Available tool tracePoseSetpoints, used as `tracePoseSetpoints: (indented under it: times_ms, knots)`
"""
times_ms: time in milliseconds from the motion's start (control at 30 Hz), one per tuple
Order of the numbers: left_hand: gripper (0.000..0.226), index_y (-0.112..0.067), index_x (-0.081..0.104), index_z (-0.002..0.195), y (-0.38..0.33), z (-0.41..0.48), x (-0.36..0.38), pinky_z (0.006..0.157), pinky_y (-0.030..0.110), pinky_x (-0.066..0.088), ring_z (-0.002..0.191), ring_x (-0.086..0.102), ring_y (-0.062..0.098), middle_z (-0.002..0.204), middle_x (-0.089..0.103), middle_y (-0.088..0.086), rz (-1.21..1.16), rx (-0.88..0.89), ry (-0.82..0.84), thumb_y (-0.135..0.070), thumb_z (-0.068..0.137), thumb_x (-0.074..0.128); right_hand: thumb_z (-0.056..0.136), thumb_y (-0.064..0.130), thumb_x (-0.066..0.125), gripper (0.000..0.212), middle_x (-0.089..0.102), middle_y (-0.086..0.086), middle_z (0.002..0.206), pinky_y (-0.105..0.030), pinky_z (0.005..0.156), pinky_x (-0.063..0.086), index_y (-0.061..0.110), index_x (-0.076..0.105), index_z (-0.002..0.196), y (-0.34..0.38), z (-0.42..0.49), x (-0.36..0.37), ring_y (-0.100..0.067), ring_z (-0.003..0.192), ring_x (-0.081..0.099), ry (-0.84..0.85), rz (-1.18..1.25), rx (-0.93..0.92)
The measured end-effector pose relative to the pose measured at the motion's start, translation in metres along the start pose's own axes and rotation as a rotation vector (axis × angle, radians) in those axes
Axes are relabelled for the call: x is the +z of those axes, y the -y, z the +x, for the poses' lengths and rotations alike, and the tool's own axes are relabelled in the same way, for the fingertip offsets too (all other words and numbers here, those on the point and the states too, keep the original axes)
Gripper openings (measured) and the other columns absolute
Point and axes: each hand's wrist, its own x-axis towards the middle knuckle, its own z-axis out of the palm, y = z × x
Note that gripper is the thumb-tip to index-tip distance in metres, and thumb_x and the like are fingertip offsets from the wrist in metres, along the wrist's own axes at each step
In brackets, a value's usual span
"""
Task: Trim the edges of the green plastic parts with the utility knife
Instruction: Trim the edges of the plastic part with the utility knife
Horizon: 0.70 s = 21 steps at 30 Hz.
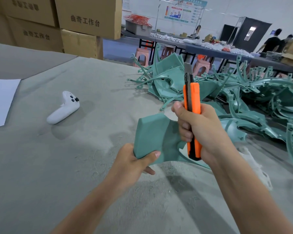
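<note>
My left hand [134,163] grips the lower left corner of a flat green plastic part [152,132], thumb on top, holding it just above the grey table. My right hand [198,127] is wrapped around an orange utility knife [192,98], held upright in front of the part's right side. The blade is extended and points up and away, clear of the part. A large pile of green plastic parts [243,98] lies to the right and behind.
The grey felt-covered table [74,166] carries plastic shavings near my hands. A white handheld controller [63,108] lies to the left, with a white paper sheet [2,100] at the left edge. Cardboard boxes [57,26] are stacked at the back left. People stand at far tables.
</note>
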Motion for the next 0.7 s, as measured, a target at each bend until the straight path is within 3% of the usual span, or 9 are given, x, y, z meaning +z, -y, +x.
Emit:
tracePoseSetpoints:
  times_ms: [167, 400, 700]
  knots:
    - [0.015, -0.015, 0.073, 0.095, 0.001, 0.001, -0.001, 0.052, 0.030, 0.056, 0.072, 0.069, 0.016, 0.092, 0.074, 0.003, -0.108, -0.012, -0.038, -0.006, 0.084, 0.069, 0.099, 0.025, 0.059, 0.026, 0.038, 0.006, 0.050, -0.018, 0.037, 0.026, 0.013, 0.055, 0.077, -0.001, -0.002, -0.020, -0.009, 0.039, 0.030, -0.118, 0.030, -0.037]
    - [0.017, -0.014, 0.074, 0.099, 0.000, 0.004, -0.006, 0.055, 0.034, 0.057, 0.086, 0.071, 0.019, 0.097, 0.075, 0.001, -0.281, -0.040, -0.154, -0.009, 0.083, 0.069, 0.096, 0.035, 0.063, 0.037, 0.042, 0.008, 0.047, -0.019, 0.037, 0.029, 0.016, 0.049, 0.068, -0.030, -0.012, -0.059, -0.008, 0.038, 0.033, -0.447, 0.013, -0.018]
    - [0.016, -0.010, 0.073, 0.101, -0.003, 0.005, -0.010, 0.057, 0.036, 0.058, 0.082, 0.071, 0.022, 0.099, 0.074, 0.004, -0.259, -0.015, -0.316, -0.012, 0.086, 0.069, 0.100, 0.023, 0.059, 0.025, 0.058, 0.002, 0.063, -0.024, 0.044, 0.031, 0.014, 0.057, 0.076, -0.048, -0.020, -0.080, -0.010, 0.042, 0.035, -0.555, -0.040, -0.036]
